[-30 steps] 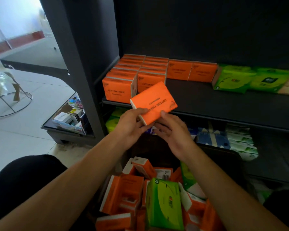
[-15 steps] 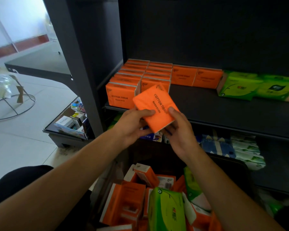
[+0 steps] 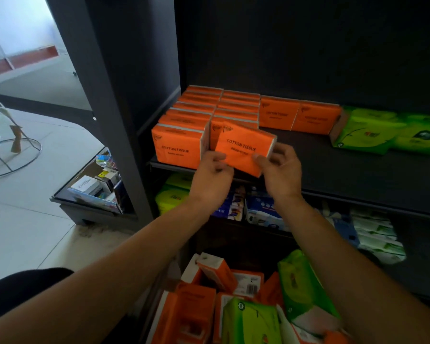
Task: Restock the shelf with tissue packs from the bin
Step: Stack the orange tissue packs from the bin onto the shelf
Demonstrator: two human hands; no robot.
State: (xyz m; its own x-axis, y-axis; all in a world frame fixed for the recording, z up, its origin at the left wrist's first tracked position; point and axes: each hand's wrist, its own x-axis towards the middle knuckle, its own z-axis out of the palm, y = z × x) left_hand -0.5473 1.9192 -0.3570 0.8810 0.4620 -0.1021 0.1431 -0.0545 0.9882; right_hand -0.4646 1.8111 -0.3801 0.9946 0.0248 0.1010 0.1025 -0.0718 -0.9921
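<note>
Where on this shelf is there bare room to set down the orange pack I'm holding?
Bare shelf lies right of the held orange pack, in front of the two back orange packs, up to the green packs. The left end's orange rows are packed tight; the bin below is crammed.

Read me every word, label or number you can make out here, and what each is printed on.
"COTTON TISSUE" on the held orange pack
"COTTON TISSUE" on the front-left shelf pack
The smaller line beneath each: too blurred to read.
Print on the rear orange packs, green packs, barcode label and white box: unreadable.
</note>
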